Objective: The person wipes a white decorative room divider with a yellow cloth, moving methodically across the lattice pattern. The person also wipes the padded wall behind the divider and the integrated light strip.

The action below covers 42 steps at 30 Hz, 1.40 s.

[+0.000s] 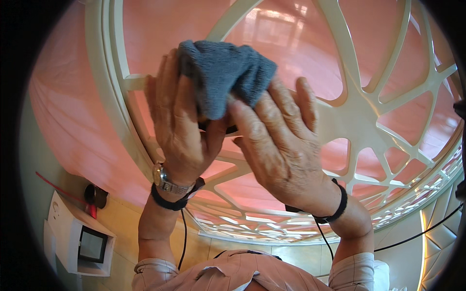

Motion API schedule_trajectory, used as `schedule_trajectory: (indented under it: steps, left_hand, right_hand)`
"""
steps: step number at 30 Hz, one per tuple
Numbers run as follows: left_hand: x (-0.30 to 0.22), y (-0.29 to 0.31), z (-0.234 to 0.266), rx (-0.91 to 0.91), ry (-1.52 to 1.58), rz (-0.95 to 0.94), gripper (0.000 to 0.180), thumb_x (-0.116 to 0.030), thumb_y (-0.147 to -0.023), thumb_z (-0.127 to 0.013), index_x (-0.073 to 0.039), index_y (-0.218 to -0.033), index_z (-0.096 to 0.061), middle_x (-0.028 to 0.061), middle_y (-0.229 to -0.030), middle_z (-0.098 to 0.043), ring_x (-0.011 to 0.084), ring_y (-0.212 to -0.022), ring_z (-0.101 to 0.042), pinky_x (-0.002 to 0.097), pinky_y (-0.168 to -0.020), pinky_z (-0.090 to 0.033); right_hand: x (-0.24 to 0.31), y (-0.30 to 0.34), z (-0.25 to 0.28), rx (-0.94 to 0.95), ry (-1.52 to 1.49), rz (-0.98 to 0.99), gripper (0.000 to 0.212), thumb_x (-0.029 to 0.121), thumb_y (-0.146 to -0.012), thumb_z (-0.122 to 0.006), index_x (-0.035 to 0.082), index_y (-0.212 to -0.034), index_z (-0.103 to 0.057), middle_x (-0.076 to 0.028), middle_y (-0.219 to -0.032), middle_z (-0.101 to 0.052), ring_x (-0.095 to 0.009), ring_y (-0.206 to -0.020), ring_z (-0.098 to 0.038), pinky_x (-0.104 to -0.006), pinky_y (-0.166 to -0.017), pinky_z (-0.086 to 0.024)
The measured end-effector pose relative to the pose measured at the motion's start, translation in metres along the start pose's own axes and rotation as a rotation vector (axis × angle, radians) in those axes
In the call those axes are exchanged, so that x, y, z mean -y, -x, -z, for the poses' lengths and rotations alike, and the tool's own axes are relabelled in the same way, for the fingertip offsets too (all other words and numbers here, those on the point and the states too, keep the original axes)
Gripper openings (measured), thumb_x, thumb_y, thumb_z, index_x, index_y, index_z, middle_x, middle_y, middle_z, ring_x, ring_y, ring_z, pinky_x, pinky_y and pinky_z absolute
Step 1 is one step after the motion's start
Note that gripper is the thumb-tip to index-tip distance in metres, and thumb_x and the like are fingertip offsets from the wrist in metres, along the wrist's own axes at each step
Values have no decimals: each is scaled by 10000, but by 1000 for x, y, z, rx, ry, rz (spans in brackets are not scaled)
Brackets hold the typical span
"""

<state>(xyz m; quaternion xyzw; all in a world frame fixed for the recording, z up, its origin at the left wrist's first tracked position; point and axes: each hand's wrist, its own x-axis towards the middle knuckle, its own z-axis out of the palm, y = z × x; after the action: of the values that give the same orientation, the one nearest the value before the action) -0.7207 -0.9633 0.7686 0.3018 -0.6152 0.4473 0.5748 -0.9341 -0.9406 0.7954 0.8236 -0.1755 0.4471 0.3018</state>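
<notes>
A blue-grey cloth is bunched between my two raised hands, in front of a cream openwork lattice panel. My left hand, with a metal watch on its wrist, presses its fingers and thumb against the cloth's left side. My right hand has its fingertips on the cloth's lower right edge, its little finger standing apart. Something dark and rounded shows just under the cloth between the palms; I cannot make out what it is. Whether the cloth touches the lattice is hidden.
Pink sheeting hangs behind and beside the lattice. At lower left stands a white open-fronted box with a dark-framed panel inside, near a dark cylinder. Black cables hang from my wrists. A quilted wall with a light strip is at right.
</notes>
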Motion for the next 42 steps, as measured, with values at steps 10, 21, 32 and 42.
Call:
schedule_trajectory:
  steps: [10,21,32,42]
  left_hand:
    - [-49,-24,-4,38,263,-32,121,-140,-960,-784,-19,-959,-776,211,-1498,-697,424,-1475,-605,649,-1277,-367]
    - [-48,-4,1,89,312,-3,102,-114,-971,-763,-14,-992,-755,211,-1612,-600,404,-1542,-537,630,-1349,-247]
    - [15,32,51,-8,-42,88,124,-66,-1021,-725,21,-933,-717,216,-1564,-643,438,-1510,-561,620,-1315,-289]
    - [79,66,106,12,-339,280,335,-162,-962,-818,20,-1208,-682,210,-1582,-586,442,-1504,-522,683,-1278,-312]
  right_hand:
    - [-12,39,40,88,165,-73,715,153,-916,-881,-6,-1518,-529,-283,-1568,-565,-502,-1533,-478,-703,-1294,-275]
    - [-8,58,43,111,210,-78,599,187,-984,-820,0,-1486,-551,-260,-1621,-540,-518,-1588,-406,-733,-1300,-226]
    - [29,20,-9,71,-12,-34,576,134,-874,-876,38,-1410,-687,-245,-1533,-618,-463,-1570,-464,-689,-1309,-257]
    - [87,-16,-73,205,-234,73,544,179,-991,-655,13,-1509,-639,-244,-1570,-598,-437,-1611,-404,-633,-1314,-257]
